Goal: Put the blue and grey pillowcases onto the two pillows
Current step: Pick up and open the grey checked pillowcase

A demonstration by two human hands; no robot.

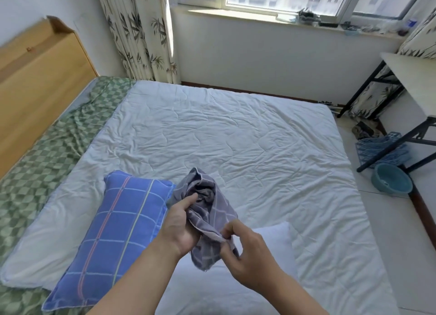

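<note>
A pillow in the blue checked pillowcase (pixel 113 239) lies on the bed at the lower left. The grey checked pillowcase (pixel 207 211) hangs bunched up above the bed, held in both hands. My left hand (pixel 179 225) grips its crumpled upper part, thumb on the cloth. My right hand (pixel 247 248) pinches its lower hem between thumb and fingers. Under my hands lies a bare white pillow (pixel 276 236), partly hidden by my arms.
A white quilt (pixel 236 130) covers the bed over a green checked sheet (pixel 47 163). The wooden headboard (pixel 35 78) stands at the left. At the right are a folding table (pixel 412 83), a blue basket (pixel 382 149) and a teal basin (pixel 391 177).
</note>
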